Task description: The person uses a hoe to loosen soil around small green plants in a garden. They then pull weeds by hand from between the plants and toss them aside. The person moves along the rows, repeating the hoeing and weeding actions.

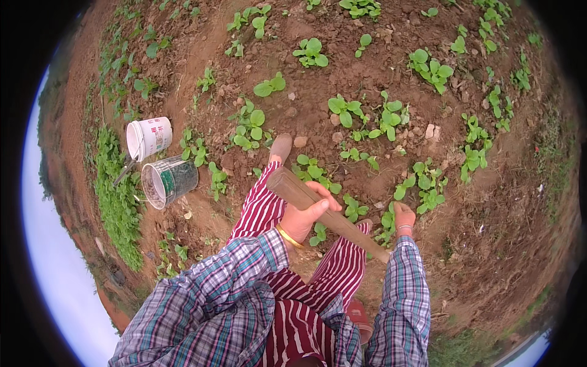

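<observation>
My left hand (302, 215), with a yellow bangle at its wrist, is wrapped around a thick wooden tool handle (335, 222). The handle slants from its blunt upper end near my knee down to the right, where it meets my right forearm; no tool head shows. Out to the right, my right hand (404, 216) reaches low beside a leafy green seedling (389, 221), fingertips pointing away and curled. Whether it pinches anything is hidden. Another clump of seedlings (427, 183) grows just beyond it in the reddish-brown soil (302, 105).
On the left, a white plastic bucket (156, 135) lies near a clear, dirt-stained bucket (181, 176), beside a dense green leafy patch (117, 206). A red bucket (359, 316) is partly hidden by my body. Several seedlings surround my feet; a pale clod (431, 131) lies ahead.
</observation>
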Demonstrator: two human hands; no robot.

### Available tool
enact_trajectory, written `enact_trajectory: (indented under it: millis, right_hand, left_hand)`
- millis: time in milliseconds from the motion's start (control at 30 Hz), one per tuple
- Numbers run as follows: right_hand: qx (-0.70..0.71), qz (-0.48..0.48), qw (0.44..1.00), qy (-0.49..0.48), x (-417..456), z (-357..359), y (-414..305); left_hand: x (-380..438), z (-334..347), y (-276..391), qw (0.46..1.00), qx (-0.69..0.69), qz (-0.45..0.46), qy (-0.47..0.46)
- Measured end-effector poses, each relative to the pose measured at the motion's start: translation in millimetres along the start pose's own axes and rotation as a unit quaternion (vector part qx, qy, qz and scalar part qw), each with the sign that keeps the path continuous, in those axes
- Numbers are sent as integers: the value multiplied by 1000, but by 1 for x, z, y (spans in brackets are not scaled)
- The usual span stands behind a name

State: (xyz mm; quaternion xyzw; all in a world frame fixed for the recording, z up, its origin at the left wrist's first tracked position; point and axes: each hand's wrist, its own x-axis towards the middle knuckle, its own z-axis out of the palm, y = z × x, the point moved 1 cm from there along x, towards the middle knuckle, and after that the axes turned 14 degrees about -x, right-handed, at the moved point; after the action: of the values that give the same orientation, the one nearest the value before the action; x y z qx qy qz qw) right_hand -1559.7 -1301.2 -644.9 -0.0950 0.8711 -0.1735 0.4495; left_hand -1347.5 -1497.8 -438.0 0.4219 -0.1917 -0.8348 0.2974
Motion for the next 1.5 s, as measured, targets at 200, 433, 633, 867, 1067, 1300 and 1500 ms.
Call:
enact_trajectory:
  millis: [200, 433, 633, 867, 1067, 1300, 1500]
  right_hand:
    - [-100, -43, 994, 13, 97, 86, -52]
    - [-135, -46, 990, -18, 184, 170, -69]
    - [-162, -37, 986, 10, 231, 212, -83]
    - [-328, -62, 942, 39, 275, 243, -86]
    - [-402, 9, 916, 7, 271, 247, -111]
    - [-316, -2, 948, 38, 278, 226, -103]
    - [-14, -65, 997, -51, 298, 194, -102]
  left_hand:
    - [74, -94, -2, 987, -98, 49, 120]
    - [118, -160, -26, 968, -74, 25, 238]
    - [149, -185, -31, 959, -83, -14, 269]
    - [160, -173, -31, 970, -75, -47, 225]
    - [165, -165, -31, 972, -80, -42, 217]
    - [175, -153, -33, 973, -78, -55, 209]
    - [175, -147, -33, 974, -77, -52, 207]
